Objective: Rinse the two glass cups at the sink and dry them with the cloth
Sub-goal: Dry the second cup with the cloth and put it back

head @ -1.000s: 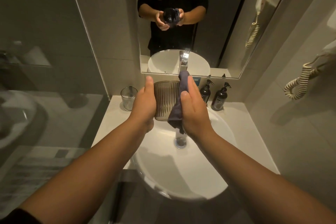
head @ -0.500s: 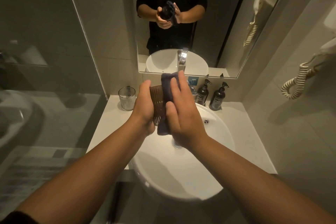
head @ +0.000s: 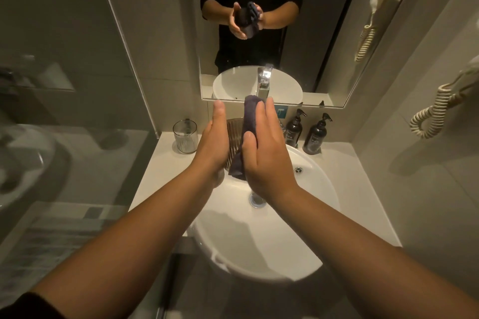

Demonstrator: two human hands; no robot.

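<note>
Above the white sink I hold a ribbed glass cup between both hands. My left hand grips its left side, thumb pointing up. With my right hand I press a dark cloth against the cup's right side, thumb pinching the fabric. The cloth and my hands hide most of the cup. A second ribbed glass cup stands upright on the white counter, left of the basin and apart from my hands.
Two dark pump bottles stand at the back right of the counter. A chrome tap rises behind my hands below the mirror. A glass partition borders the left. A coiled cord hangs at right.
My right hand has slid the cloth leftward over the cup, so less ribbed glass shows. Both hands stayed on the cup above the basin.
</note>
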